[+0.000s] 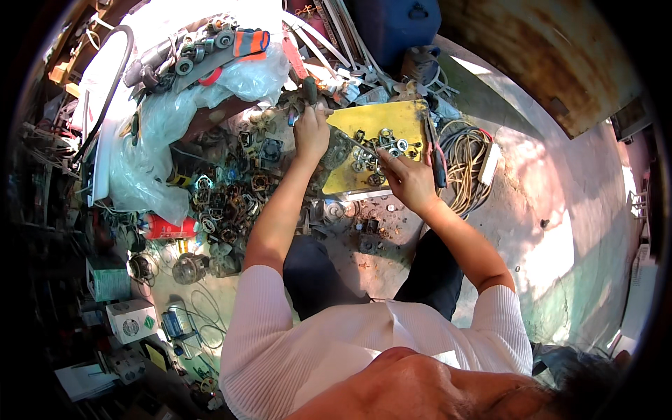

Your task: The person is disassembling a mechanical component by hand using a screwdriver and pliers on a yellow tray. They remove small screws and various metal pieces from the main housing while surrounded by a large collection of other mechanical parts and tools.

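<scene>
My left hand is closed on a tool with a dark green handle, held upright at the upper left corner of a yellow board. My right hand has its fingers closed around what looks like a thin metal rod, slanting up and left across the board; where it ends near my left hand is unclear. Several small metal rings and parts lie on the board beside my right fingers. A heap of dirty metal and electrical parts spreads left of the board.
Crumpled clear plastic, a red container and boxes lie at left. Coiled cables sit right of the board. A blue jerrycan stands behind, near a rusty metal panel. My legs are below the board.
</scene>
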{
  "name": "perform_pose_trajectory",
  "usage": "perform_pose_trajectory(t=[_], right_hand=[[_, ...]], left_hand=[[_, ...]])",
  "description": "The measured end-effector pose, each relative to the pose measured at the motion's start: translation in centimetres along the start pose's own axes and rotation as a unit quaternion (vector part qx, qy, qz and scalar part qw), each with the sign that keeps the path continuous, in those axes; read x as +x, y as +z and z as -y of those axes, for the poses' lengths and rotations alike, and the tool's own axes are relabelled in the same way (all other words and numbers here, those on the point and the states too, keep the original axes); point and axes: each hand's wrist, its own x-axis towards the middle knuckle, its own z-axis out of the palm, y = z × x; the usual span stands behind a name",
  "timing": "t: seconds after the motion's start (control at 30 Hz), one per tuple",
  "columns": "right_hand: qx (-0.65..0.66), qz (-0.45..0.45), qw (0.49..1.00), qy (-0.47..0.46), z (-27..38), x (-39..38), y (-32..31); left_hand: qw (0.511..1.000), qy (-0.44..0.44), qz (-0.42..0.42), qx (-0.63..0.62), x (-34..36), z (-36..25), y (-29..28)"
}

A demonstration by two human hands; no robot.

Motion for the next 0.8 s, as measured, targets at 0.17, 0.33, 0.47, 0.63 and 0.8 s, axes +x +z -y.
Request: perform_pose_trajectory(t=[0.17, 0.33, 0.47, 0.63, 0.8], right_hand=[[0.805, 0.088, 0.277, 0.517, 0.1, 0.5, -1.0], [0.804, 0.159, 0.264, 0.508, -1.5, 0.1, 0.5], [0.574, 0.158, 0.692, 0.409, -0.6, 0.9, -0.9], [0.017, 0.019, 0.999, 0.043, 1.0, 0.1, -0.2], [0.218, 0.059, 0.963, 0.150, 1.3, 0.4, -0.5]], left_hand=[[1.000, 0.011, 0.001, -0.016, 0.2, 0.7, 0.4], [1.000, 0.005, -0.003, -0.015, -0.1, 0.0, 0.5], [1.000, 0.008, -0.012, 0.007, -0.1, -0.4, 0.3], [1.000, -0.013, -0.006, 0.006, -0.2, 0.4, 0.5], [1.000, -0.012, 0.005, -0.021, 0.6, 0.3, 0.3]])
